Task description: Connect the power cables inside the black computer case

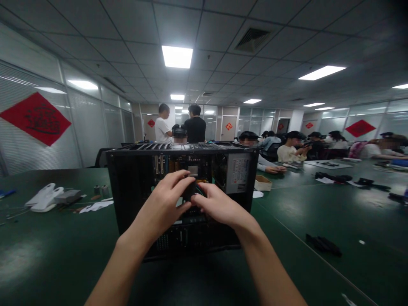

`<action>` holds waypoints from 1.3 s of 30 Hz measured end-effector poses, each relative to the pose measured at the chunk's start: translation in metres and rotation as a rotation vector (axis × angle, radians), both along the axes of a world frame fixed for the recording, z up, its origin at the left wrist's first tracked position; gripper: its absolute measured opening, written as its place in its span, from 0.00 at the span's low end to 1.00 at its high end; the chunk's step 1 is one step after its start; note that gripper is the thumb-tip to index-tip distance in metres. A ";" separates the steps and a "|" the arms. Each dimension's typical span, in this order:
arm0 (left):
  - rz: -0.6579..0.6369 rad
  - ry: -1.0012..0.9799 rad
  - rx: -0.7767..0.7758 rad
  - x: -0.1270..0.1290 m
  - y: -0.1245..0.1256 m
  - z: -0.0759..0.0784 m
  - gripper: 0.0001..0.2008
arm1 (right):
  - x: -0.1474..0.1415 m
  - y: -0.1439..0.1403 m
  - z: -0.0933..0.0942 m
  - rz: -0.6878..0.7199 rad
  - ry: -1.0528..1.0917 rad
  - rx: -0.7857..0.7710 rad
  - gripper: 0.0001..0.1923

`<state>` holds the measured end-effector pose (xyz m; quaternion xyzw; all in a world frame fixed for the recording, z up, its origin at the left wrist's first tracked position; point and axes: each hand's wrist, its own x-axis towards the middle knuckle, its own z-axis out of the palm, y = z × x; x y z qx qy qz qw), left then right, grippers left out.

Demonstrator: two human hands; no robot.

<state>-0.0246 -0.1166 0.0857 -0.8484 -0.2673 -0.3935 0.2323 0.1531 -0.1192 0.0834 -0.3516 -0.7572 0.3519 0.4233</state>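
A black computer case stands in front of me with its side open. Inside it I see a board with slots at the upper left and a silver power supply with a label at the upper right. Both my hands reach into the opening near its middle. My left hand has its fingers curled round a small black part, whose kind I cannot make out. From the other side my right hand pinches the same part, with thin wires beside its fingertips. The fingers hide much of the part and the board behind it.
On the green table, white plastic pieces, metal cylinders and paper lie to the left. A small open box is right of the case. Black cloth-like things lie further right. Several people sit or stand beyond.
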 end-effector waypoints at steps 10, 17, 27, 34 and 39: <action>-0.002 -0.206 0.386 0.005 0.018 -0.022 0.15 | 0.003 0.009 -0.001 0.075 0.174 0.098 0.18; 0.074 -0.308 0.049 0.000 0.055 -0.066 0.09 | 0.032 0.012 -0.051 -0.332 -0.474 0.350 0.22; 0.067 -0.374 -0.413 -0.001 0.070 -0.085 0.12 | 0.044 0.028 -0.122 -0.502 -0.959 0.517 0.18; 0.012 -0.338 -0.376 0.001 0.069 -0.082 0.12 | 0.041 0.017 -0.119 -0.511 -0.957 0.443 0.17; -0.049 -0.339 -0.237 0.004 0.061 -0.073 0.11 | 0.038 0.015 -0.094 -0.496 -0.637 0.523 0.13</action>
